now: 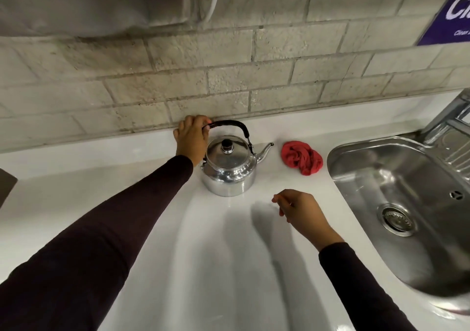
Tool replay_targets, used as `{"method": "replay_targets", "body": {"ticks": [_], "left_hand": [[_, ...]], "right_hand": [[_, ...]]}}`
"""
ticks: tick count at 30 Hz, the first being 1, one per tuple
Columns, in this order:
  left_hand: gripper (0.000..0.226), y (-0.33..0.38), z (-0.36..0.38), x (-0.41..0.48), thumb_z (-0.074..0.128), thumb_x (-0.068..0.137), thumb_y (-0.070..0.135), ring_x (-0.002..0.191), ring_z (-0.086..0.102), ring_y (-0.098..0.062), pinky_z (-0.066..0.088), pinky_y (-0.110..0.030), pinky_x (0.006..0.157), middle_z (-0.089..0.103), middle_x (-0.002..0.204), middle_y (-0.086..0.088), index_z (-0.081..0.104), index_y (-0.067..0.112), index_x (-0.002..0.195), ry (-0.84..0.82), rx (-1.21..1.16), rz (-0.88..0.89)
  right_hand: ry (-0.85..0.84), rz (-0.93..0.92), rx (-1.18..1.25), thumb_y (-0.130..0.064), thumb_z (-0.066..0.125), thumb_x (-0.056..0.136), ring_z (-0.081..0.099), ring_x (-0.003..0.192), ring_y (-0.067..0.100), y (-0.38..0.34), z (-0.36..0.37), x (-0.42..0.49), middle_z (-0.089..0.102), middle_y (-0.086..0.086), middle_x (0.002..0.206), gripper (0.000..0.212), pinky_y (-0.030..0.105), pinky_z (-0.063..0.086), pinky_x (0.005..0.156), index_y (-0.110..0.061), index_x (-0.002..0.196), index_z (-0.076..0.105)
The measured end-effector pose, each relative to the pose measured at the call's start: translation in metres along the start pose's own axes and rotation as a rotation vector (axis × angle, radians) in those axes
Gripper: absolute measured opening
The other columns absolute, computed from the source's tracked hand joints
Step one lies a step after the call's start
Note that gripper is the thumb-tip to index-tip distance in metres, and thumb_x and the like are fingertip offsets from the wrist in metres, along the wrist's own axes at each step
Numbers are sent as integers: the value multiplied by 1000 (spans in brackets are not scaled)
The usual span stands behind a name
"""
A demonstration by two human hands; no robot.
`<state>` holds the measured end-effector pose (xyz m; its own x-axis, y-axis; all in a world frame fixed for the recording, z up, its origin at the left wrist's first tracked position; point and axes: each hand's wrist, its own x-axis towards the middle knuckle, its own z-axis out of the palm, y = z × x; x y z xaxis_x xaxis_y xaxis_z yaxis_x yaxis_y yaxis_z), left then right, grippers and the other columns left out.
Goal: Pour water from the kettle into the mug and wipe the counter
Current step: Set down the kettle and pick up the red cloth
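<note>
A shiny steel kettle with a black handle stands upright on the white counter, spout pointing right. My left hand grips the left end of its handle, close to the brick wall. A crumpled red cloth lies on the counter just right of the spout. My right hand hovers low over the counter in front of the kettle, fingers loosely curled with nothing in them. No mug is in view.
A steel sink with a drain is set into the counter at the right, with a metal rack behind it. A pale brick wall runs along the back. A dark object's corner shows at the left edge.
</note>
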<state>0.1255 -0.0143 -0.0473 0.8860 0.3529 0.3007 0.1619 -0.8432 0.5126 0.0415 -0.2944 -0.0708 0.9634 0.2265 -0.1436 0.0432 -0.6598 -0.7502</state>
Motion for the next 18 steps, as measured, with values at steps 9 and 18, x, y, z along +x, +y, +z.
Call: {"method": "replay_targets", "body": {"ticks": [9, 18], "left_hand": [[33, -5, 7, -13, 44, 91, 15, 114, 45, -29, 25, -35, 83, 59, 124, -3, 65, 26, 114, -29, -31, -134], [21, 42, -44, -124, 55, 88, 6, 91, 59, 6, 45, -12, 81, 69, 103, -7, 73, 14, 97, -98, -600, -98]], "right_hand": [[275, 69, -371, -9, 48, 88, 42, 120, 41, 21, -26, 96, 50, 19, 129, 29, 43, 41, 94, -8, 114, 62], [209, 78, -657, 11, 43, 79, 45, 111, 44, 31, -19, 110, 45, 27, 129, 44, 45, 39, 90, 3, 122, 49]]}}
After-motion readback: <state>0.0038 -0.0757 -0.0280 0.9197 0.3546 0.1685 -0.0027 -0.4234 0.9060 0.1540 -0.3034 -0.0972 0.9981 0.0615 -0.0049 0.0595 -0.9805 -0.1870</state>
